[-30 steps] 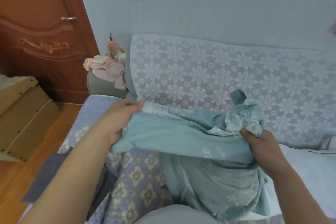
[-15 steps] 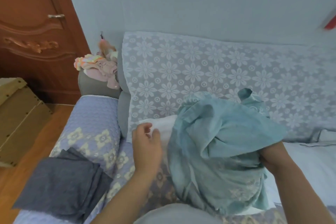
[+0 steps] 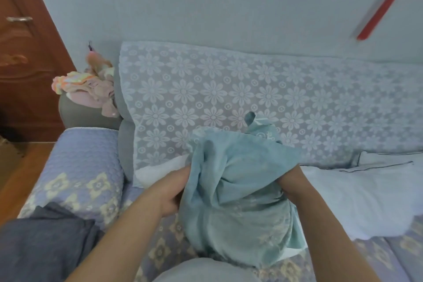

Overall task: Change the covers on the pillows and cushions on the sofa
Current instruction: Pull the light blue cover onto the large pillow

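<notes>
Cover (image 3: 242, 192): teal patterned fabric, bunched and draped over the middle of the sofa seat (image 3: 160, 252), in front of the backrest; a thin tab of it sticks up at the top.
Pillow (image 3: 158, 170): white, showing at the cover's left edge against the foot of the backrest; a white corner also shows below the cover's lower right.
Left hand (image 3: 174, 192): at the cover's left edge, fingers curled onto the fabric, gripping it.
Right hand (image 3: 289, 184): wrist visible at the cover's right side; fingers hidden under the fabric, so whether they are apart or clamped cannot be told.
Backrest (image 3: 229, 96): covered in pale lace with a daisy pattern.
White bedding (image 3: 357, 192): lying on the seat to the right, just beside the cover.
Armrest (image 3: 82, 167): left of the seat, under a lilac quilted throw with flower motifs.
Dark cloth (image 3: 48, 242): grey-blue, folded, lying over the near end of the armrest.
Pink clothes (image 3: 91, 87): heaped on the grey far corner of the sofa, beside the door (image 3: 25, 64).
</notes>
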Tool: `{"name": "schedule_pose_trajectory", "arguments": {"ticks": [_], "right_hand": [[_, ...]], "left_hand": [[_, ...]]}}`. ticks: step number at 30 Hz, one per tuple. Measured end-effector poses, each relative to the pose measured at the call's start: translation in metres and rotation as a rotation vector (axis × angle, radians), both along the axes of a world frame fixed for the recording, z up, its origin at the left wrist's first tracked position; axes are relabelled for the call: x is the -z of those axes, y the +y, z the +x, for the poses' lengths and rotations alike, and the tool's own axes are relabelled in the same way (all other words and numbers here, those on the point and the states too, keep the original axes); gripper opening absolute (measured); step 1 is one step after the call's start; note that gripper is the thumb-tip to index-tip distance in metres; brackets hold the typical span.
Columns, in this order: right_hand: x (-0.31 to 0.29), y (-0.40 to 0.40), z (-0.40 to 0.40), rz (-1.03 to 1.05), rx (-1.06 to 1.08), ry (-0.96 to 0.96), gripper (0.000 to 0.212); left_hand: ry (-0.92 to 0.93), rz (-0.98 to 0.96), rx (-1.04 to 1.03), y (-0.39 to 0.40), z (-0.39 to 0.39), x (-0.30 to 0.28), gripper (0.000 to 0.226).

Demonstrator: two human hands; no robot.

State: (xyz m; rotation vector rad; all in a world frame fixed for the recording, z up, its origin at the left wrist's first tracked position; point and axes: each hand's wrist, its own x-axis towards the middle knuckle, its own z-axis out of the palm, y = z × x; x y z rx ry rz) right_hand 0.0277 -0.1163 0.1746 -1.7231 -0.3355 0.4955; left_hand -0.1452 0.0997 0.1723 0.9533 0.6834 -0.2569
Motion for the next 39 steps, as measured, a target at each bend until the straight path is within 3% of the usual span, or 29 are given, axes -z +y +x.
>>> {"name": "schedule_pose_trajectory", "arguments": {"ticks": [1, 2, 3, 4, 5, 7, 9, 10, 13, 15, 17, 18, 20, 22, 24, 26, 28, 29, 31, 32, 36, 39], "right_hand": [[0.000, 0.002, 0.000, -0.011, 0.003, -0.016, 0.042], [-0.001, 0.005, -0.001, -0.020, -0.005, -0.033, 0.051], [0.001, 0.007, 0.000, -0.031, -0.014, -0.030, 0.057], [-0.001, 0.010, -0.001, -0.040, -0.030, -0.028, 0.050], [-0.001, 0.013, -0.001, -0.061, -0.038, -0.028, 0.036], [0.002, 0.019, -0.002, -0.092, -0.087, -0.027, 0.027], [0.004, 0.024, -0.003, -0.208, -0.102, -0.040, 0.025], [0.004, 0.025, -0.002, -0.265, -0.090, -0.045, 0.020], [0.001, 0.017, 0.001, -0.220, -0.102, -0.012, 0.015], [-0.004, 0.008, 0.003, -0.117, -0.030, 0.075, 0.011], [-0.005, 0.004, 0.009, -0.042, 0.028, 0.129, 0.017], [-0.004, 0.005, 0.010, -0.023, 0.038, 0.145, 0.018], [-0.002, 0.011, 0.009, -0.010, 0.045, 0.159, 0.019], [-0.001, 0.016, 0.010, -0.008, 0.075, 0.177, 0.019], [0.001, 0.013, 0.012, 0.003, 0.110, 0.194, 0.021], [-0.001, 0.007, 0.015, 0.003, 0.128, 0.191, 0.023], [-0.003, 0.001, 0.016, 0.016, 0.134, 0.178, 0.022], [-0.004, 0.000, 0.015, 0.022, 0.130, 0.177, 0.022], [-0.003, -0.002, 0.013, 0.025, 0.112, 0.185, 0.021], [-0.003, -0.002, 0.012, 0.019, 0.105, 0.190, 0.021], [-0.001, -0.001, 0.008, 0.018, 0.085, 0.207, 0.021], [0.000, -0.001, 0.007, 0.011, 0.086, 0.198, 0.020]], "left_hand": [[0.016, 0.148, -0.054, -0.005, 0.001, 0.000, 0.049], [0.036, 0.418, -0.157, -0.009, 0.004, 0.006, 0.051], [0.017, 0.828, -0.340, -0.013, 0.006, 0.010, 0.051], [-0.112, 1.205, -0.477, -0.019, 0.008, 0.002, 0.051], [-0.327, 1.488, -0.488, -0.024, 0.011, -0.007, 0.054], [-0.654, 1.812, -0.029, -0.037, 0.028, -0.019, 0.068], [-0.674, 1.982, 0.479, -0.051, 0.043, -0.020, 0.078], [-0.648, 2.039, 0.556, -0.056, 0.046, -0.019, 0.074], [-0.620, 1.886, 0.310, -0.039, 0.034, -0.022, 0.026], [-0.679, 1.930, 0.280, -0.024, 0.017, -0.010, 0.005], [-0.709, 2.071, 0.449, -0.022, 0.005, 0.008, 0.016], [-0.597, 2.086, 0.571, -0.028, 0.003, 0.014, 0.010], [-0.313, 2.020, 0.650, -0.047, 0.009, 0.023, 0.020], [-0.228, 1.814, 0.578, -0.056, 0.014, 0.026, 0.036], [-0.393, 1.449, 0.238, -0.048, 0.004, 0.023, 0.041], [-0.421, 1.169, -0.303, -0.028, -0.016, 0.025, 0.039], [-0.180, 1.104, -0.733, -0.001, -0.027, 0.033, 0.021], [-0.048, 0.983, -0.767, 0.016, -0.027, 0.041, 0.010], [0.148, 0.459, -0.573, 0.034, -0.016, 0.046, 0.036], [0.160, 0.291, -0.446, 0.036, -0.012, 0.046, 0.048], [0.086, 0.267, -0.069, 0.021, 0.003, 0.036, 0.028], [0.104, 0.297, 0.099, 0.001, 0.014, 0.027, 0.044]]}}
